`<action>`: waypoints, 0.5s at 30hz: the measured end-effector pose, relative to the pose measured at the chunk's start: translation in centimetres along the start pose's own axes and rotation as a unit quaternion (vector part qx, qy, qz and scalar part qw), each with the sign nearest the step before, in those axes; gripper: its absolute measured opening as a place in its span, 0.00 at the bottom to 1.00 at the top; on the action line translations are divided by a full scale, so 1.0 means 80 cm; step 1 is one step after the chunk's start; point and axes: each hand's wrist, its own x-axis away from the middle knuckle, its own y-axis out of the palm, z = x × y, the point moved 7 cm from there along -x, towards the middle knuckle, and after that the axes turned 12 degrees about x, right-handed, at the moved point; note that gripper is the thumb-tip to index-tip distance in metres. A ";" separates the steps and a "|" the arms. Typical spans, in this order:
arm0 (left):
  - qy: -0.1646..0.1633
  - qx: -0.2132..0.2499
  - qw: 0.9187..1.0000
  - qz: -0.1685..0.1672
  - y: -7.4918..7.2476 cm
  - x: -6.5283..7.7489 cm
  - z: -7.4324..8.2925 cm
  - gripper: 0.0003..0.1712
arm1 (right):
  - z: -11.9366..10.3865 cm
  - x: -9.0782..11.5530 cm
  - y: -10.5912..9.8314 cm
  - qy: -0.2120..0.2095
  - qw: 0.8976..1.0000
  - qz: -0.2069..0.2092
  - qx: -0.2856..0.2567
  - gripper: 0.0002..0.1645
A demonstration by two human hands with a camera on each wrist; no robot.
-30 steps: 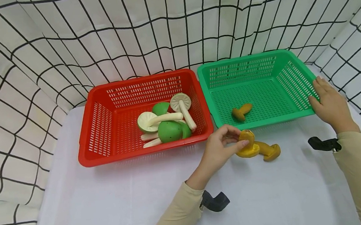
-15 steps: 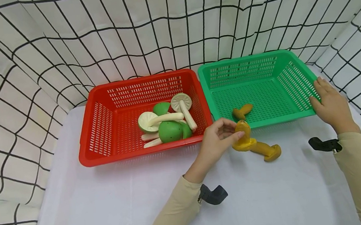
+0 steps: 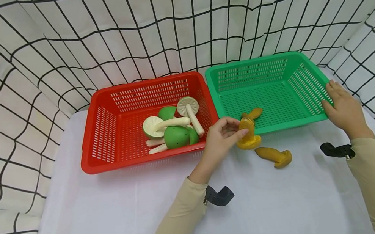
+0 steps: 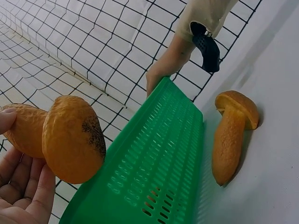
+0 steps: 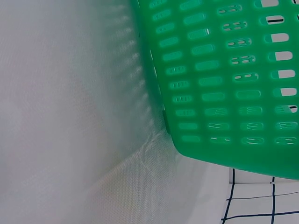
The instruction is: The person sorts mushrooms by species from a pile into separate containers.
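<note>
My left hand [image 3: 218, 138] pinches a yellow-brown toy mushroom [image 3: 248, 132] by its stem, near the front rim of the green basket [image 3: 298, 122]. In the left wrist view the mushroom's cap [image 4: 74, 140] shows a dark speckled patch. A similar mushroom [image 3: 255, 113] lies inside the basket, partly hidden behind the held one. Another yellow-brown mushroom [image 3: 275, 156] lies on the white cloth in front of the basket. My right hand [image 3: 346, 110] rests on the basket's right rim near the front corner, fingers fairly straight. The right wrist view shows only the basket's perforated side [image 5: 210, 93] and cloth.
To the left, a red basket [image 3: 107, 165] stands against the green one. It holds several green-capped toy mushrooms [image 3: 176, 136] with pale stems. Black-gridded white fabric [image 3: 164, 28] rises behind and at both sides of the cloth-covered table [image 3: 115, 216].
My left hand has moved away from the mushroom on the cloth, slightly left and toward the green basket, carrying the held mushroom. The right hand has stayed on the rim.
</note>
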 end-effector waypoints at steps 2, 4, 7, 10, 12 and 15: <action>0.004 0.000 1.000 0.000 0.000 -0.002 0.001 0.13 | 0.000 0.000 0.000 0.001 1.000 0.000 0.000 0.36; 0.006 -0.003 1.000 0.000 0.001 -0.004 0.003 0.13 | 0.000 0.000 0.000 0.002 1.000 0.001 0.002 0.36; 0.010 -0.006 1.000 0.002 0.001 -0.009 0.005 0.13 | 0.000 0.000 0.001 0.003 1.000 0.000 0.003 0.35; 0.012 -0.008 1.000 0.003 0.000 -0.013 0.009 0.13 | 0.000 0.000 0.001 0.003 1.000 0.001 0.005 0.35; 0.011 -0.007 1.000 0.006 0.000 -0.015 0.011 0.13 | -0.001 0.000 0.000 0.003 1.000 0.002 0.005 0.35; 0.011 -0.002 1.000 0.011 -0.001 -0.019 0.012 0.13 | -0.002 0.000 -0.001 0.003 1.000 0.004 0.005 0.35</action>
